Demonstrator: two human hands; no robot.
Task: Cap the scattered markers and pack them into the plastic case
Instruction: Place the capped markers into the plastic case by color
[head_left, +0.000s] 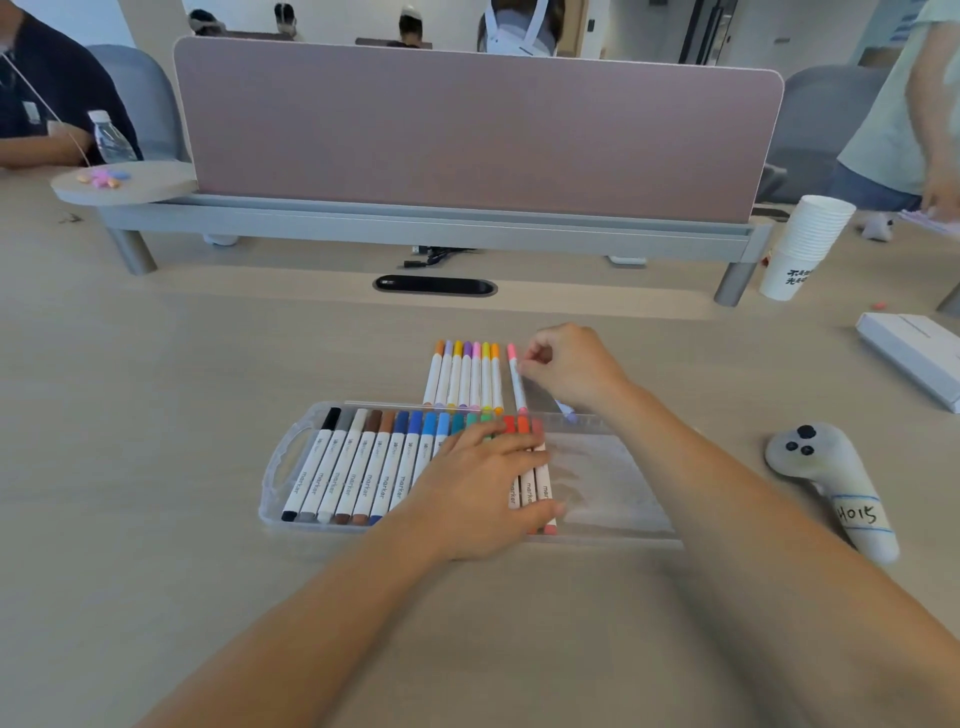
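**Half a Case Filled, One Pink Marker in the Pinch**

Pinched between the curled fingers (535, 356) of the right hand (571, 366): a capped pink marker (516, 379), just beyond the far rim of the plastic case (613, 483) and just right of the loose row (465, 376) of seven capped markers on the table (208, 415). Hard to tell whether raised or resting.

Nearer the camera, pressed flat under the straight, spread fingers of the left hand (488, 483): the packed markers (358, 467), black through blues to reds, filling the left part of the case, with the right part bare. Half hidden beneath the right wrist, what looks like one more pale marker (568, 414); cannot tell whether capped.

Most likely trouble, by judgement: catching the pink marker's tail on the far wall in crossing over, then dropping it crosswise on the packed row. Also possible: letting the last reds roll into the bare part on lifting the left palm, with nothing there to hold them. Might knock the loose row askew with the right knuckles, working so near. Could miss the half-hidden marker altogether, or pack it uncapped.

Well apart on the right, no apparent threat: a grey controller (826, 478) and a stack of paper cups (810, 244).
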